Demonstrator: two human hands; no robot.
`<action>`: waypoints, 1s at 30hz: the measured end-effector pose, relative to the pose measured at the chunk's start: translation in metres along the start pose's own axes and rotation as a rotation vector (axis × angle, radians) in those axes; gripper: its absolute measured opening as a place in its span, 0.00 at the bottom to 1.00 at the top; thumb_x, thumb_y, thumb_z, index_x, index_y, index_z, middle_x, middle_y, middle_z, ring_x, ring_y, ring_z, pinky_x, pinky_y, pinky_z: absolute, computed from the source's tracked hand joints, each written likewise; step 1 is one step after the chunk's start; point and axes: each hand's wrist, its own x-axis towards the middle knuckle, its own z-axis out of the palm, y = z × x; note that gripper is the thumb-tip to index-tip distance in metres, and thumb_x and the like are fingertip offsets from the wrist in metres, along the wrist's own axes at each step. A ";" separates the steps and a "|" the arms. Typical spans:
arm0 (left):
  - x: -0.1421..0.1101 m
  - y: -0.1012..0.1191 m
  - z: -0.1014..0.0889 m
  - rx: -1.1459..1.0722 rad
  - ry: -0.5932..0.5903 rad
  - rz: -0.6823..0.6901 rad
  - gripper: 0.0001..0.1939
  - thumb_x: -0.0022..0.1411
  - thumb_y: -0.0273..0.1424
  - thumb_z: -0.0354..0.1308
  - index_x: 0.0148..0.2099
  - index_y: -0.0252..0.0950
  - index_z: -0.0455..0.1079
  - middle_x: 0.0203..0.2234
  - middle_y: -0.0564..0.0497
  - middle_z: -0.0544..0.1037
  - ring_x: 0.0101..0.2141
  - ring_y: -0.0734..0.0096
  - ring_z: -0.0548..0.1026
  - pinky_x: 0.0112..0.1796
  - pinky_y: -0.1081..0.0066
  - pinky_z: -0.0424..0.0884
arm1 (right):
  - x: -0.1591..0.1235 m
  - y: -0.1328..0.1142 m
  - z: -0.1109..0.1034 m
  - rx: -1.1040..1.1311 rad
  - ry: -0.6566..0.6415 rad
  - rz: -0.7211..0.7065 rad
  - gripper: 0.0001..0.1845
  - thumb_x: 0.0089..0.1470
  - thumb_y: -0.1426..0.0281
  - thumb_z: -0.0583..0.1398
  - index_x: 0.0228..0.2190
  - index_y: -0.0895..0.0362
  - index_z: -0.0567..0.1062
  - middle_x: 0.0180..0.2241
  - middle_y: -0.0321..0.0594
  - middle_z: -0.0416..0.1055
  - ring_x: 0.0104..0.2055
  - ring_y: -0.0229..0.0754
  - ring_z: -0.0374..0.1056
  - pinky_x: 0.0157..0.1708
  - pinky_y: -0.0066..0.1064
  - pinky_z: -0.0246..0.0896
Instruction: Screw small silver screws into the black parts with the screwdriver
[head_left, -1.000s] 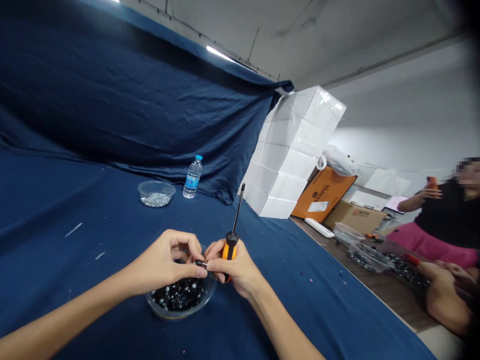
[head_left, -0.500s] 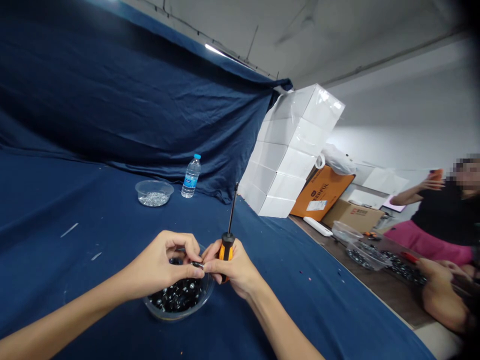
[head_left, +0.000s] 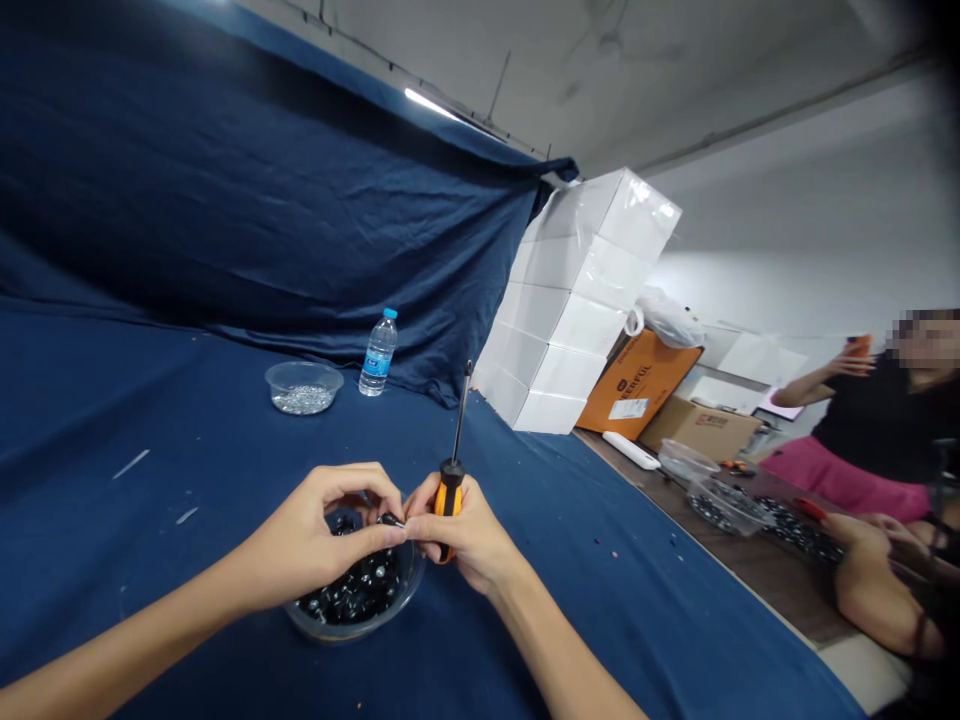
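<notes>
My left hand [head_left: 341, 530] is closed, pinching a small shiny black part [head_left: 390, 520] between thumb and fingers; its exact kind is too small to make out. My right hand [head_left: 469, 535] grips an orange and black screwdriver [head_left: 450, 495], its shaft pointing up. The right thumb and forefinger meet the left fingertips at the small black part. Beneath both hands stands a clear plastic bowl [head_left: 352, 632] holding many glossy black parts [head_left: 360, 590] with silvery bits among them. The left hand hides part of the bowl.
On the blue cloth [head_left: 187, 420] stand a second clear bowl [head_left: 304, 372] of small silvery pieces and a water bottle [head_left: 378, 355]. White boxes [head_left: 559, 320] are stacked behind. At right, people sit by a brown table [head_left: 720, 560] with containers and black parts.
The whole view has shifted slightly left. Both hands keep their hold; the small black part is turned a little and more covered by the fingertips.
</notes>
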 end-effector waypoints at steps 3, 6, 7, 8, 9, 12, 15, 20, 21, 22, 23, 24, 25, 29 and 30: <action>0.000 0.001 0.001 0.025 0.017 0.005 0.07 0.60 0.34 0.65 0.34 0.37 0.75 0.30 0.53 0.75 0.32 0.69 0.72 0.37 0.69 0.69 | 0.000 0.001 -0.001 0.010 0.000 0.000 0.18 0.33 0.67 0.78 0.20 0.60 0.77 0.20 0.33 0.75 0.13 0.26 0.60 0.14 0.20 0.50; -0.001 0.002 0.001 0.055 0.016 0.017 0.07 0.61 0.34 0.64 0.33 0.37 0.74 0.29 0.53 0.74 0.31 0.69 0.72 0.36 0.69 0.68 | 0.000 0.001 -0.001 0.008 -0.003 0.003 0.17 0.32 0.68 0.78 0.20 0.60 0.77 0.20 0.32 0.75 0.13 0.27 0.60 0.14 0.20 0.51; -0.001 0.002 0.001 0.062 0.014 0.018 0.07 0.61 0.34 0.64 0.33 0.37 0.74 0.28 0.53 0.74 0.31 0.69 0.71 0.36 0.69 0.68 | 0.000 0.001 -0.001 0.005 -0.003 0.003 0.17 0.32 0.68 0.78 0.20 0.59 0.77 0.20 0.32 0.75 0.14 0.27 0.60 0.14 0.20 0.52; -0.001 0.003 0.001 0.068 0.012 0.018 0.07 0.61 0.34 0.64 0.33 0.37 0.73 0.28 0.53 0.73 0.31 0.69 0.71 0.36 0.70 0.68 | 0.000 0.000 -0.001 0.001 -0.001 0.003 0.17 0.32 0.68 0.78 0.20 0.59 0.78 0.19 0.31 0.74 0.14 0.27 0.60 0.14 0.20 0.52; -0.001 0.003 0.000 0.076 0.009 0.019 0.07 0.61 0.34 0.64 0.33 0.37 0.73 0.28 0.53 0.73 0.31 0.69 0.71 0.36 0.70 0.68 | 0.000 0.000 -0.001 -0.003 0.002 0.002 0.17 0.32 0.68 0.78 0.21 0.59 0.78 0.18 0.30 0.73 0.14 0.27 0.60 0.14 0.20 0.52; -0.002 0.002 0.000 0.107 0.006 0.023 0.08 0.62 0.35 0.64 0.33 0.38 0.73 0.28 0.54 0.73 0.31 0.69 0.71 0.37 0.70 0.68 | -0.001 0.000 0.000 -0.014 0.010 0.002 0.16 0.32 0.68 0.78 0.21 0.59 0.78 0.16 0.29 0.72 0.14 0.28 0.61 0.14 0.20 0.53; -0.002 0.001 -0.002 0.130 -0.004 0.038 0.08 0.63 0.36 0.63 0.33 0.38 0.73 0.28 0.54 0.74 0.31 0.69 0.72 0.37 0.70 0.68 | -0.001 0.000 0.000 -0.022 0.006 0.008 0.17 0.32 0.68 0.78 0.22 0.59 0.78 0.16 0.29 0.71 0.14 0.28 0.60 0.15 0.21 0.54; -0.007 -0.002 -0.017 0.235 0.051 0.141 0.06 0.64 0.33 0.62 0.33 0.39 0.73 0.29 0.54 0.74 0.31 0.70 0.72 0.37 0.71 0.68 | -0.001 -0.002 0.001 -0.099 0.024 -0.029 0.19 0.39 0.64 0.76 0.32 0.58 0.79 0.21 0.30 0.74 0.15 0.29 0.59 0.16 0.22 0.51; -0.010 -0.004 -0.022 0.261 0.076 0.154 0.06 0.64 0.33 0.62 0.34 0.38 0.73 0.29 0.53 0.74 0.31 0.70 0.72 0.37 0.71 0.68 | -0.001 -0.002 0.002 -0.155 0.041 -0.057 0.19 0.41 0.63 0.75 0.34 0.58 0.79 0.21 0.29 0.72 0.17 0.29 0.59 0.17 0.23 0.52; -0.013 -0.007 -0.028 0.282 0.104 0.160 0.06 0.65 0.32 0.62 0.34 0.38 0.73 0.29 0.53 0.74 0.31 0.70 0.72 0.37 0.71 0.69 | -0.001 -0.002 0.002 -0.224 0.062 -0.093 0.18 0.43 0.63 0.74 0.35 0.57 0.79 0.21 0.28 0.70 0.18 0.30 0.59 0.19 0.24 0.53; -0.018 -0.010 -0.035 0.297 0.133 0.154 0.06 0.65 0.32 0.62 0.35 0.38 0.73 0.29 0.52 0.74 0.31 0.70 0.72 0.36 0.71 0.69 | -0.001 -0.003 0.002 -0.310 0.086 -0.140 0.17 0.46 0.62 0.73 0.36 0.57 0.79 0.22 0.27 0.68 0.20 0.31 0.59 0.21 0.25 0.54; -0.023 -0.013 -0.041 0.304 0.169 0.142 0.06 0.65 0.32 0.62 0.35 0.37 0.73 0.30 0.52 0.73 0.32 0.69 0.71 0.36 0.70 0.70 | -0.001 -0.003 0.002 -0.410 0.109 -0.198 0.15 0.49 0.62 0.72 0.36 0.56 0.79 0.23 0.28 0.67 0.22 0.32 0.60 0.24 0.26 0.56; -0.027 -0.017 -0.048 0.305 0.208 0.128 0.06 0.65 0.33 0.62 0.35 0.37 0.73 0.30 0.51 0.73 0.32 0.69 0.72 0.36 0.70 0.70 | -0.001 -0.003 0.002 -0.535 0.130 -0.275 0.12 0.52 0.62 0.70 0.36 0.56 0.79 0.24 0.30 0.68 0.24 0.34 0.61 0.26 0.28 0.56; -0.043 -0.029 -0.067 0.291 0.363 0.145 0.04 0.64 0.30 0.63 0.36 0.37 0.72 0.33 0.50 0.73 0.34 0.69 0.72 0.36 0.71 0.71 | -0.002 -0.001 -0.004 -1.127 0.144 -0.618 0.07 0.62 0.66 0.63 0.36 0.56 0.79 0.30 0.38 0.75 0.32 0.40 0.67 0.35 0.33 0.56; -0.045 -0.031 -0.069 0.294 0.389 0.169 0.03 0.64 0.28 0.63 0.37 0.38 0.72 0.33 0.51 0.73 0.34 0.69 0.73 0.36 0.71 0.71 | -0.002 0.000 -0.006 -1.226 0.147 -0.654 0.07 0.63 0.67 0.62 0.37 0.56 0.79 0.30 0.38 0.76 0.32 0.41 0.67 0.35 0.33 0.55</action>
